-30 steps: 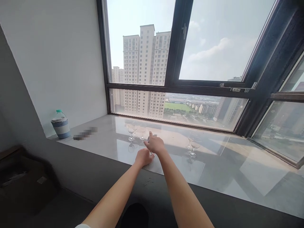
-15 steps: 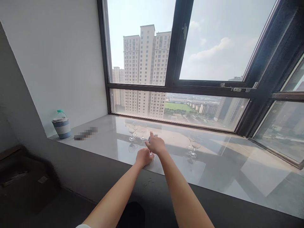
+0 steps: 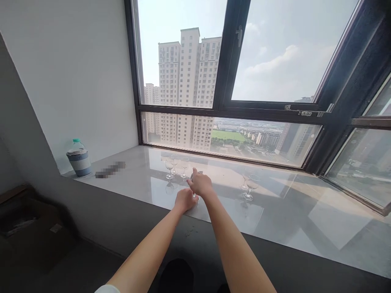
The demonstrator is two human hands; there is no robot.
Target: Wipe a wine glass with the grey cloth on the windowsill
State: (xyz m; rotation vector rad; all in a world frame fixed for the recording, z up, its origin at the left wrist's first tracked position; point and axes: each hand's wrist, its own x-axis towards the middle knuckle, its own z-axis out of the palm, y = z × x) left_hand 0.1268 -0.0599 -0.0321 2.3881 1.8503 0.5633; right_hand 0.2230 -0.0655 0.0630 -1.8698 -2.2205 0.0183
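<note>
We steady the clear stemmed wine glass near the glossy grey windowsill's front edge: left hand curls low, right hand closes over its bowl; keep it upright.

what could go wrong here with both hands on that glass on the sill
1. The glass is mostly hidden behind the right hand and left hand, so the grip cannot be judged; on the glossy sill its foot might slide or tip.
2. Other stemmed glasses stand close behind the hands, and another pair to the right; a sideways move could knock them over.
3. The hands work near the sill's front edge, so a toppled glass could roll off.
</note>
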